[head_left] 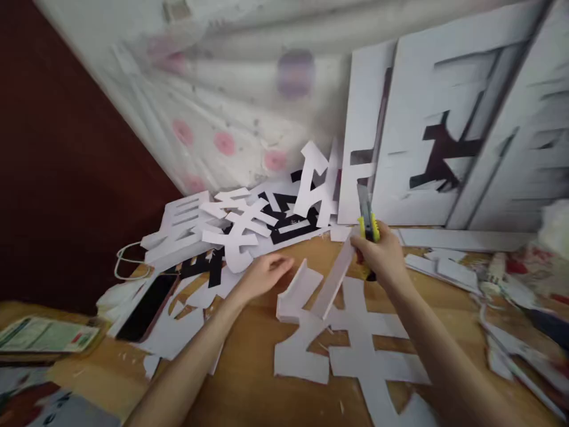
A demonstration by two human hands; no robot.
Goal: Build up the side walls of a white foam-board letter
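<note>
Your right hand (384, 252): fingers wrapped round one cutter (368, 225), blade up. Your left hand (265, 276): fingers loosely curled, holding nothing, above the table (249, 356). One white strip (334, 279): upper end at your right thumb, lower end at the cut-out (362, 341). Far left: one pack (48, 334), seemingly a box, contents hidden.

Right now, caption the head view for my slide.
Right hand gripping a yellow utility knife among white cutout characters.
</note>
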